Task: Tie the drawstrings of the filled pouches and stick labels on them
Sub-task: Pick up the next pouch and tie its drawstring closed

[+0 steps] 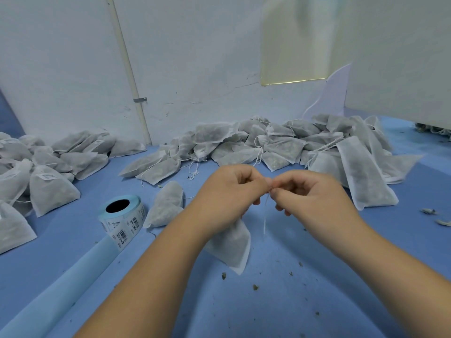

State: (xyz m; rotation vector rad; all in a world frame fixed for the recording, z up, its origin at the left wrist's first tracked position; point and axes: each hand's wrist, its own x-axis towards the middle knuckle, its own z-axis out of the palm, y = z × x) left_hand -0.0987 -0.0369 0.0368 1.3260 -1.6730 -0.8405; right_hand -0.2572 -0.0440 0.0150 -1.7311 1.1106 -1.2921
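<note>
A filled white pouch (233,242) hangs below my left hand (227,191), which grips its gathered neck. My right hand (310,193) pinches the pouch's white drawstring (265,215) close to my left fingertips; a loose end of the string dangles between the hands. A roll of barcode labels (122,217) stands on the blue table to the left, its light blue backing strip (61,289) trailing toward the front left. One filled pouch (167,204) lies just right of the roll.
A heap of untied pouches (280,145) stretches along the wall behind my hands. Labelled, tied pouches (48,167) are piled at the left. Herb crumbs (255,286) dot the blue table surface (317,301). A white board (402,57) stands at the right.
</note>
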